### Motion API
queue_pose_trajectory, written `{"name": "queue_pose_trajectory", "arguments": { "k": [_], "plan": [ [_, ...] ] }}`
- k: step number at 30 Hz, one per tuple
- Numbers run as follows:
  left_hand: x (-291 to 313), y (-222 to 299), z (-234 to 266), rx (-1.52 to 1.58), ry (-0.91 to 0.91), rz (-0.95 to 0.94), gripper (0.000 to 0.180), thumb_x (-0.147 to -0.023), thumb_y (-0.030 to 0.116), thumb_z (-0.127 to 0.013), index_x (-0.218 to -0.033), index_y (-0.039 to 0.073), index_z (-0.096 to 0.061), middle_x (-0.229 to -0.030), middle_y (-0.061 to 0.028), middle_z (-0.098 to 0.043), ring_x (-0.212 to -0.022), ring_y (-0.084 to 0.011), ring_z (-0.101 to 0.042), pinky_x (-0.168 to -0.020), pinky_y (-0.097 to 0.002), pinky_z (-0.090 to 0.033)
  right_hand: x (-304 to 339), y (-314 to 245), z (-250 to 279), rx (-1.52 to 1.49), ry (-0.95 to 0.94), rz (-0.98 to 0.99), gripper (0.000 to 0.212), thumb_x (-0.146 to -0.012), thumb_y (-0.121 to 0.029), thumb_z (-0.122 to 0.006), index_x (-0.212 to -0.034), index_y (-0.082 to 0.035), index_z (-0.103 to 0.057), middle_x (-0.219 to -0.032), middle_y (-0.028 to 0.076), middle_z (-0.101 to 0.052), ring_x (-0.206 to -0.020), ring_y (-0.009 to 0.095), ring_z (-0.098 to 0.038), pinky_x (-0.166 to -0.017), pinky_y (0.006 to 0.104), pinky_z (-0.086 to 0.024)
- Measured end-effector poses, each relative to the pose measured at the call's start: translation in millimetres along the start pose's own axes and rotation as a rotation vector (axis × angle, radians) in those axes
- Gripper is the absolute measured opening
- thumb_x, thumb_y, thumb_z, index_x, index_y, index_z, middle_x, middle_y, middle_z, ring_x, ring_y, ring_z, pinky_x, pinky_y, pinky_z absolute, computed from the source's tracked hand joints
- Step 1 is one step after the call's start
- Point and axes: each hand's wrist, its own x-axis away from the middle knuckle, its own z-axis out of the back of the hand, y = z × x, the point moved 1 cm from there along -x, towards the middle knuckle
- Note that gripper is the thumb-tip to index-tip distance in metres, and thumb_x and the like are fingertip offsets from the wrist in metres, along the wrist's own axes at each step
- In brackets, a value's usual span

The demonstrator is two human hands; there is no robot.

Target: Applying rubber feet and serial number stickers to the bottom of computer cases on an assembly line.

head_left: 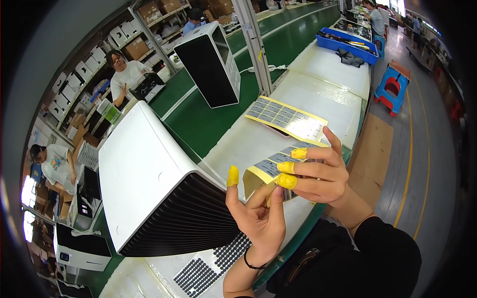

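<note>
A curled sheet of grey labels on yellow backing (267, 168) is held up between my hands. My right hand (324, 180) grips it from the right, with yellow finger cots on several fingers. On the near side, the thumb and a finger of my left hand (259, 224) pinch at the sheet's lower edge; its raised index finger wears a yellow cot. Whether a label has come loose there is hidden by the fingers. Beyond them, another label sheet (278, 115) lies on the white bench. A large white case with a black ribbed front (149, 174) stands left of my hands.
Sheets of round black pads (196, 275) lie at the near edge. A second black-and-white case (208, 69) stands on the green conveyor (196, 116). Farther off are a blue tool tray (348, 45), a blue-and-red stool (392, 89), a metal post (254, 44) and several co-workers.
</note>
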Motion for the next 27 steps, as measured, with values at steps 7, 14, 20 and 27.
{"name": "queue_pose_trajectory", "arguments": {
  "k": [7, 14, 20, 27],
  "plan": [
    [3.0, -3.3, 2.4, 0.016, -0.014, 0.006, 0.075, -0.088, -0.011, -0.054, -0.145, -0.001, -0.005, -0.101, -0.0191, -0.065, -0.086, -0.0134, -0.062, -0.074, -0.0211, -0.049, -1.0, 3.9, 3.0, -0.282, -0.071, -0.027, 0.022, -0.062, -0.012, -0.079, -0.081, -0.019, -0.071, -0.092, -0.001, -0.068, -0.091, 0.022, -0.062, -0.111, 0.0568, -0.027],
    [10.9, -15.3, 2.7, -0.148, -0.056, -0.286, 0.074, -0.084, -0.013, -0.058, -0.141, -0.003, -0.013, -0.1, -0.0234, -0.065, -0.09, -0.0225, -0.067, -0.077, -0.0274, -0.052, 6.7, 17.6, 26.5, -0.461, 0.185, -0.316, 0.034, -0.084, -0.028, -0.066, -0.113, -0.009, -0.06, -0.089, 0.006, -0.065, -0.093, 0.018, -0.06, -0.102, 0.0491, -0.037],
    [18.3, 0.8, 8.3, -0.389, -0.055, -0.475, 0.028, -0.066, -0.013, -0.063, -0.091, -0.001, -0.066, -0.079, -0.0152, -0.067, -0.073, -0.0263, -0.069, -0.062, -0.0275, -0.053, 25.1, 66.3, 36.3, -0.775, -0.24, -1.03, 0.05, -0.101, -0.041, -0.039, -0.131, -0.001, -0.044, -0.098, 0.011, -0.064, -0.093, 0.017, -0.059, -0.089, 0.0303, -0.042],
    [-3.4, 14.2, -5.6, -0.43, -0.754, -0.6, 0.038, -0.071, 0.002, -0.067, -0.109, 0.006, -0.065, -0.086, -0.0076, -0.067, -0.075, -0.0216, -0.066, -0.066, -0.0302, -0.053, 11.2, 73.5, 34.3, -1.301, -0.22, -1.02, 0.081, -0.091, -0.044, -0.059, -0.146, 0.001, -0.019, -0.113, 0.019, -0.061, -0.1, 0.019, -0.062, -0.085, 0.0266, -0.047]
  ]
}}
